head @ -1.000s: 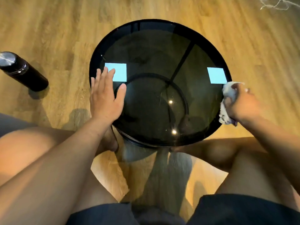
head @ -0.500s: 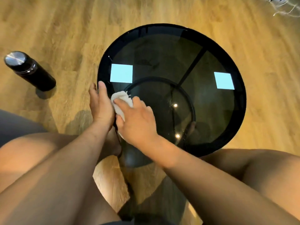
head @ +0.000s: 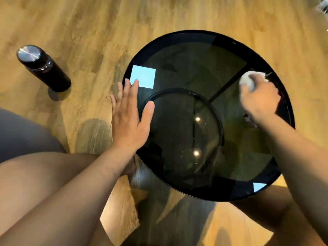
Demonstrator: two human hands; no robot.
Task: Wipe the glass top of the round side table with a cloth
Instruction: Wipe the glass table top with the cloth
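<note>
A round black-rimmed desk with a dark smoked-glass top stands on the light wooden plank floor, in front of the person's bare legs. The left hand lies flat on the left edge of the glass, fingers straight and close together, thumb spread out to the side, holding nothing. Its fingertips reach the corner of a pale blue square reflection in the glass. The right hand, somewhat blurred, is curled round a small white crumpled cloth and presses it on the glass at the far right side, just inside the rim; a little of the cloth also shows below the wrist. A dark metal ring of the frame shows through the glass. A black cylindrical bottle with a silver cap stands on the floor, well apart to the left.
</note>
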